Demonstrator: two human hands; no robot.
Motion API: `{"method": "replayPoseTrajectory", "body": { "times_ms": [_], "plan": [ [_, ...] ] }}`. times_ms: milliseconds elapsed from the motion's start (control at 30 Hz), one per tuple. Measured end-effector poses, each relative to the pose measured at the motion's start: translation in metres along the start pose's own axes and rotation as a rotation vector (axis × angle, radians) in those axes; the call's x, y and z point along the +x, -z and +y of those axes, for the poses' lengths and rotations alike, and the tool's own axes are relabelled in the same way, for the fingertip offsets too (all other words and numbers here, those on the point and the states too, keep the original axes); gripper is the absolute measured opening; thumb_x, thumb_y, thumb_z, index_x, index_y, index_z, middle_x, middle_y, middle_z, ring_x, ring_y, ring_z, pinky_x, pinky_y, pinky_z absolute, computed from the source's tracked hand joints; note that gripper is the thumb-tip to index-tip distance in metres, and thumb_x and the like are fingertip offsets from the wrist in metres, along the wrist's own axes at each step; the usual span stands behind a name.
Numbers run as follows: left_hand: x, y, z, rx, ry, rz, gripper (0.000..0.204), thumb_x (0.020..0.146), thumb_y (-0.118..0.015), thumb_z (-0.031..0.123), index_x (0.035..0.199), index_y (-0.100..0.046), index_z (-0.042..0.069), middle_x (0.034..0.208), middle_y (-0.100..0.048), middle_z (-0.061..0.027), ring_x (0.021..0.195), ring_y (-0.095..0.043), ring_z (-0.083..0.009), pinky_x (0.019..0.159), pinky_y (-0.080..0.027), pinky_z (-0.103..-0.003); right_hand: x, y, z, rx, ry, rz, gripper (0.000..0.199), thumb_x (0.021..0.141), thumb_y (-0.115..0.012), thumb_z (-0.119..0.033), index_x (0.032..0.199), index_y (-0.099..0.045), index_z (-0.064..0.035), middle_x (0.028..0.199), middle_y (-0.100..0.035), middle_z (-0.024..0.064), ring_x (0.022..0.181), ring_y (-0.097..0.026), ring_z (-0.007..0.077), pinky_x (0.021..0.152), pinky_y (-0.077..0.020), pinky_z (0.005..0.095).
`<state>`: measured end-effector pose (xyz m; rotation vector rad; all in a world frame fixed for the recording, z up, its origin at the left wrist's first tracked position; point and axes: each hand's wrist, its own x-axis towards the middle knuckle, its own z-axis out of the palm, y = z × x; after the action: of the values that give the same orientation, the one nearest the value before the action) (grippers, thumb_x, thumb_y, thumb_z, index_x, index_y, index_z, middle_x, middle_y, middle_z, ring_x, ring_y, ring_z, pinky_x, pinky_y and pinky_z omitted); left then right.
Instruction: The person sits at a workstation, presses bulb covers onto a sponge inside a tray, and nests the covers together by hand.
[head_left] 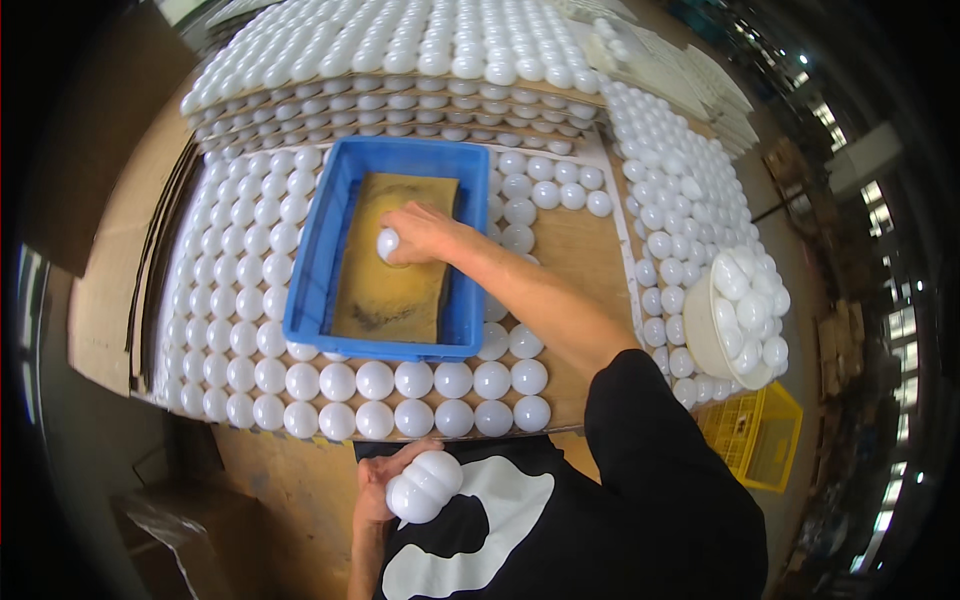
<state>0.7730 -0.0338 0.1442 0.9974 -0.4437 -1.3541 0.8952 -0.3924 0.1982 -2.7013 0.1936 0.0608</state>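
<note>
My right hand (425,232) reaches into a blue plastic tray (470,250) and has its fingers closed round a white bulb cover (387,243). That cover is at the surface of a yellowish sponge pad (385,295) with dark smudges, lying in the tray. Close to my body, below the table edge, my left hand (374,482) grips a short stack of white bulb covers (425,487), nested together. The tray rests on rows of domed white bulb covers (375,380) set out on a brown board (575,260).
Layered boards of covers (390,60) rise behind the tray. More covers (665,180) fill the right side, where a cream tub (705,320) heaped with covers stands. A yellow crate (770,440) sits lower right; cardboard (120,240) stands at the left.
</note>
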Motion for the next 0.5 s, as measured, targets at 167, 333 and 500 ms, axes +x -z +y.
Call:
{"method": "replayPoseTrajectory", "body": {
  "times_ms": [167, 333, 500],
  "plan": [
    [0.01, -0.004, 0.0, 0.008, 0.023, 0.069, 0.127, 0.065, -0.036, 0.097, 0.132, -0.049, -0.011, 0.129, -0.056, -0.0168, 0.113, -0.058, -0.0249, 0.097, -0.047, -0.037, -0.069, 0.057, 0.038, 0.668, -0.008, 0.404, 0.054, 0.071, -0.08, -0.027, 0.115, -0.064, -0.0007, 0.103, -0.07, 0.0169, 0.093, -0.068, 0.0248, 0.082, -0.054, 0.0357],
    [0.023, -0.009, 0.007, 0.026, 0.045, 0.025, 0.126, 0.067, -0.035, 0.096, 0.131, -0.049, -0.012, 0.125, -0.059, -0.017, 0.111, -0.059, -0.0259, 0.098, -0.046, -0.038, -0.138, 0.062, 0.16, 0.615, -0.332, 0.696, 0.057, 0.074, -0.079, -0.025, 0.121, -0.059, 0.0007, 0.106, -0.069, 0.0183, 0.094, -0.068, 0.0257, 0.083, -0.0539, 0.036],
    [0.029, -0.008, 0.002, 0.077, 0.094, 0.038, 0.122, 0.071, -0.035, 0.094, 0.128, -0.053, -0.013, 0.128, -0.058, -0.0183, 0.116, -0.058, -0.0271, 0.101, -0.044, -0.039, -0.153, 0.004, 0.24, 0.138, -0.607, 0.534, 0.06, 0.073, -0.077, -0.022, 0.126, -0.057, -0.0023, 0.11, -0.065, 0.0243, 0.107, -0.061, 0.0381, 0.094, -0.0485, 0.043]
  ]
}}
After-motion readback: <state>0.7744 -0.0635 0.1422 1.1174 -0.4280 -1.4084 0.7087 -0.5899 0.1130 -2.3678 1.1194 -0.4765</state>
